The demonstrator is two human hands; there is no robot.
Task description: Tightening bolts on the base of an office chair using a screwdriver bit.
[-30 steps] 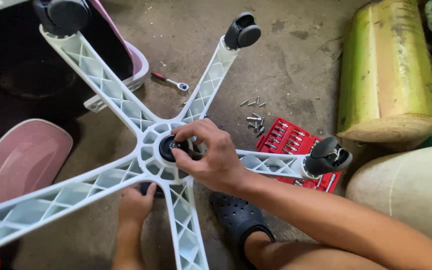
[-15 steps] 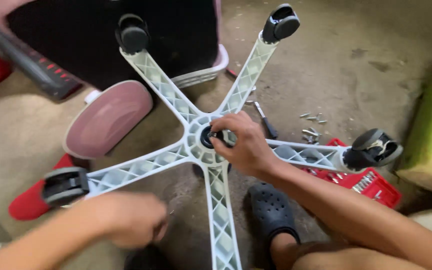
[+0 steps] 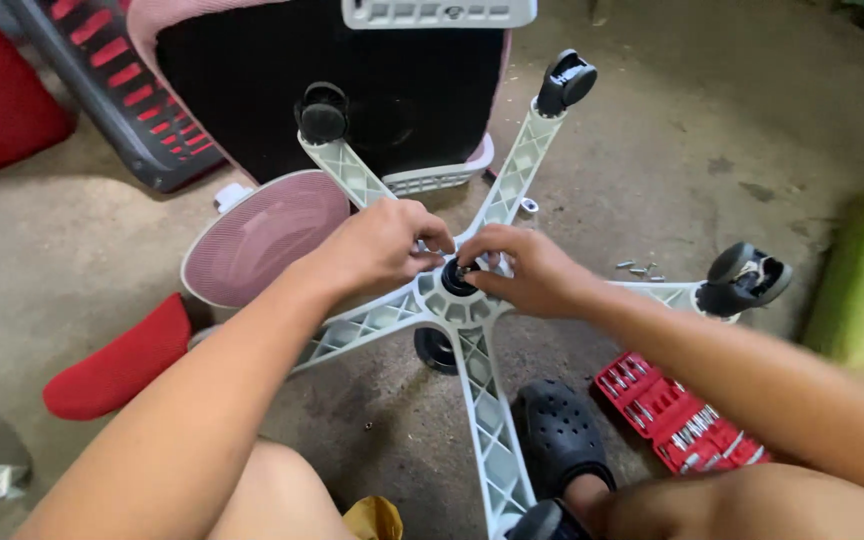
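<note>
A white five-armed chair base (image 3: 487, 420) lies upside down on the concrete floor, black casters (image 3: 564, 80) at its arm ends. My left hand (image 3: 382, 245) and my right hand (image 3: 532, 270) meet over the black hub hole (image 3: 455, 280) at its centre. The fingertips of both hands pinch a small dark part at the hub's rim. What that part is cannot be made out.
A pink mesh seat piece (image 3: 267, 235) and a red cushion (image 3: 122, 365) lie to the left. A black chair part (image 3: 392, 90) stands behind the base. A red bit set (image 3: 677, 415) and loose screws (image 3: 637, 268) lie to the right. My black clog (image 3: 562, 435) rests beside one arm.
My left hand has come up from the lower left to join the right hand at the hub. The view has shifted, so the base sits more central.
</note>
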